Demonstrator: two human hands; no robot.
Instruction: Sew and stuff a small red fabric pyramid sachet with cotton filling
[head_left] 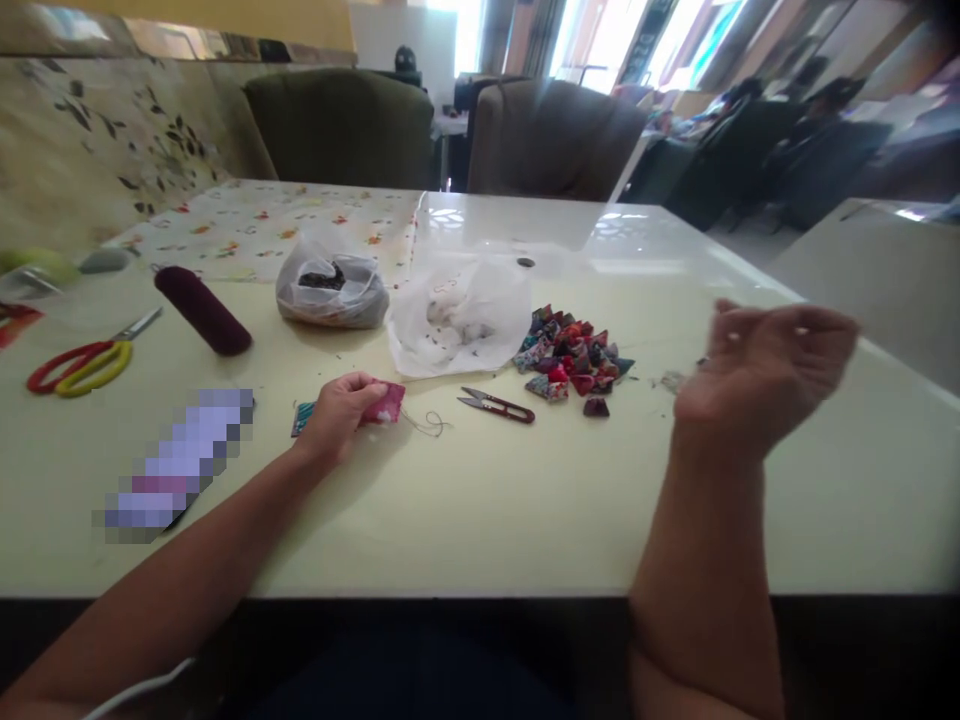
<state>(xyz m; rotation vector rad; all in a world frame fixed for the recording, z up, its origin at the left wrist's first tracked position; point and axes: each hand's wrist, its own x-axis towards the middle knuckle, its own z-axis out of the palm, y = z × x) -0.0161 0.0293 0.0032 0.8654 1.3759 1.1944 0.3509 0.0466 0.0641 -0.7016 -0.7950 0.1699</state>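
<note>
Between the thumb and fingers of my left hand [341,415] is a small pink fabric piece [387,402], low over the table. A loose dark thread [429,424] curls from beside it. A teal patterned fabric piece [302,418] shows on the other side of this hand. My right hand [761,375] is raised at the right, slightly blurred, with its fingers curled in; whatever they hold cannot be made out. Thread snips [499,405] lie between the hands. Behind them is a heap of small stuffed patterned fabric pieces [574,350], with one dark piece [596,407] apart in front.
A white plastic bag with white stuffing [461,315] and another bag with dark contents [330,290] stand farther back. At left lie red-and-yellow scissors [94,365], a dark maroon cylinder [202,310] and a pixelated flat object [180,460]. Chairs [555,135] line the table's far edge.
</note>
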